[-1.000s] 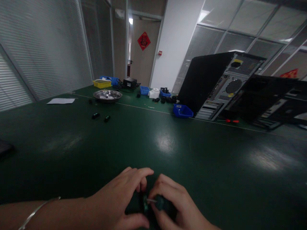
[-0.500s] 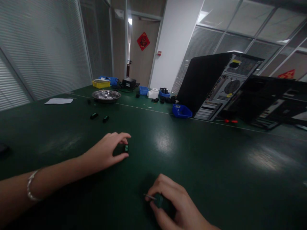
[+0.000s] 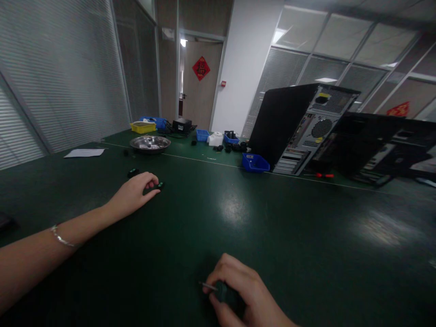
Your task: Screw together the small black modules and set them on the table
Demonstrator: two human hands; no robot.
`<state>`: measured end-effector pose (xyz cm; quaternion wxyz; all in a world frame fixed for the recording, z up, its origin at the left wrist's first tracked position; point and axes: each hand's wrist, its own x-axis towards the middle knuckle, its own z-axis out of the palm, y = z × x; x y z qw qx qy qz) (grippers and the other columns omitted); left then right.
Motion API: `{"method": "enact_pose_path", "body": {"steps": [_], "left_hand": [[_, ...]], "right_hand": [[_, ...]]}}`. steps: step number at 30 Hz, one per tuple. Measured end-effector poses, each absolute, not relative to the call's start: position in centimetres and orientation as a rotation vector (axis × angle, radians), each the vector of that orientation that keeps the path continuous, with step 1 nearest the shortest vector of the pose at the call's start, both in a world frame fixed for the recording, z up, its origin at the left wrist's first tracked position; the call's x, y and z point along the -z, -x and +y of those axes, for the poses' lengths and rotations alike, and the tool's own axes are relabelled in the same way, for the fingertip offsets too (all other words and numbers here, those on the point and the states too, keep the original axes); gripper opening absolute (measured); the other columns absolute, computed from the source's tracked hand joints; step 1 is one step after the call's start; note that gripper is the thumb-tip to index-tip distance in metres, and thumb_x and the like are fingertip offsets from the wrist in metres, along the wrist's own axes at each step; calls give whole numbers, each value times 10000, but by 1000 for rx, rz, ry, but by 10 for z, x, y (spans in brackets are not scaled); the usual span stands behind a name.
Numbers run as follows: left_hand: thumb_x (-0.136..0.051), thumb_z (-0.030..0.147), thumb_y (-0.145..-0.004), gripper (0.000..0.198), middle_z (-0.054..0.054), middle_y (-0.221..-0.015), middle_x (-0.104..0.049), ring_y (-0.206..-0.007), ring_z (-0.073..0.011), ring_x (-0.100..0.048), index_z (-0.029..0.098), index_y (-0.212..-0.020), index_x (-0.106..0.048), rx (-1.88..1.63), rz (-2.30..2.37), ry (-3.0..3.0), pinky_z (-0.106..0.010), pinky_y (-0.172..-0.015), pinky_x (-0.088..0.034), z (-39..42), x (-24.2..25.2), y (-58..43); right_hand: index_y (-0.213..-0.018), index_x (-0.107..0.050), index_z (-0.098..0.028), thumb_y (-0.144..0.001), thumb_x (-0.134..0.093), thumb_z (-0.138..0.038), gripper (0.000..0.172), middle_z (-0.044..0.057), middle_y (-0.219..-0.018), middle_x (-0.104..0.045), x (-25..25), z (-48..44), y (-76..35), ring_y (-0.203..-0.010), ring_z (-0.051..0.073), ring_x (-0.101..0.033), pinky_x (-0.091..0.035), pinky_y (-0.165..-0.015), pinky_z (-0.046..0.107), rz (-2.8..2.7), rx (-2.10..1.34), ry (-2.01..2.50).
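**CAUTION: LOOSE SMALL PART AND EXPOSED BLADE**

Your left hand (image 3: 136,193) is stretched out across the worktop (image 3: 272,227). Its fingers are curled low, with the tips at a small black part (image 3: 158,185) that lies on the surface. The view does not show whether the fingers pinch the part or only touch it. A second black part (image 3: 132,172) lies just beyond the knuckles.

Your right hand (image 3: 238,295) is closed around a screwdriver (image 3: 223,290) near the bottom edge of the view. The bare blade points left.

Probable faults:

- **Part slides off.** The worktop is smooth and glossy, so a sideways nudge from a fingertip is likely to send the part skidding.
- **Parts confused.** The two black parts look alike and lie near each other, so one could be taken for the other.
- **Part lost to sight.** It is dark against dark green in dim light.
- **Blade contact.** The blade points into the space under your left forearm, and drawing that arm back carelessly risks a scratch.
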<state>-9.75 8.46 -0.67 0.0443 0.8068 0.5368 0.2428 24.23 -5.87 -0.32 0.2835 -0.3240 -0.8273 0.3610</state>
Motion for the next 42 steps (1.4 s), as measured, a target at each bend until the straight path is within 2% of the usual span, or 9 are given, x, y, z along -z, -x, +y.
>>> {"method": "enact_pose_path", "body": {"steps": [2, 5, 9, 13, 18, 21, 26, 34, 42], "left_hand": [[-533, 491, -938, 325, -80, -929, -648, -846, -257, -607, 180, -979, -617, -734, 1633, -2453, -341, -724, -504, 80, 4, 95], [-528, 494, -943, 332, -59, -875, -665, -787, -236, -618, 188, -910, -653, -686, 1582, -2465, -316, -689, -501, 75, 3, 92], [-522, 460, -952, 327, -83, -1030, -694, -950, -269, -635, 199, -1030, -704, -660, 1540, -2500, -372, -835, -509, 78, 6, 93], [-531, 456, -951, 400, -126, -1195, -669, -1129, -316, -584, 184, -1202, -682, -663, 1552, -2529, -451, -980, -452, 82, 12, 96], [-499, 457, -978, 408, -109, -1205, -660, -1149, -306, -570, 173, -1216, -669, -674, 1640, -2534, -424, -990, -445, 87, 12, 104], [-469, 410, -983, 415, -123, -1182, -642, -1141, -348, -551, 105, -1199, -650, -708, 1800, -2487, -456, -974, -437, 93, 6, 121], [-503, 280, -942, 446, -198, -1326, -525, -1234, -413, -457, 6, -1284, -588, -680, 2029, -2384, -542, -1048, -347, 104, 5, 154], [-530, 296, -940, 314, -137, -1114, -622, -1067, -353, -564, 42, -1040, -686, -681, 2040, -2279, -440, -926, -440, 100, 5, 154], [-568, 448, -910, 299, -61, -946, -643, -886, -257, -606, 186, -773, -526, -885, 1748, -2298, -331, -761, -476, 57, -13, 78]], "right_hand": [[-929, -691, -163, -814, -566, -119, 175, 79, -878, -659, 4, -58, -242, -787, 183, -632, -487, -665, 272, -2208, -958, 858], [-920, -705, -155, -812, -561, -130, 181, 73, -852, -644, 6, -57, -242, -761, 171, -628, -476, -636, 256, -2187, -945, 839], [-911, -706, -152, -800, -568, -133, 179, 76, -852, -644, 7, -56, -242, -755, 173, -628, -473, -632, 256, -2191, -970, 847], [-925, -692, -151, -819, -574, -148, 159, 87, -862, -636, 6, -56, -243, -762, 188, -628, -475, -641, 270, -2206, -991, 847], [-905, -703, -152, -798, -585, -135, 160, 85, -855, -642, 4, -56, -243, -762, 186, -633, -474, -640, 260, -2213, -984, 873], [-904, -714, -158, -799, -590, -139, 164, 83, -861, -655, 7, -55, -243, -764, 181, -643, -478, -638, 251, -2200, -981, 864], [-873, -746, -124, -773, -588, -142, 188, 100, -815, -672, 13, -55, -242, -730, 183, -654, -466, -602, 241, -2171, -939, 811], [-865, -739, -143, -775, -584, -161, 180, 84, -803, -659, 9, -54, -243, -718, 175, -636, -463, -604, 238, -2177, -954, 818], [-879, -714, -152, -787, -578, -139, 165, 78, -821, -654, 12, -52, -245, -736, 179, -641, -467, -622, 244, -2175, -924, 839]]}}
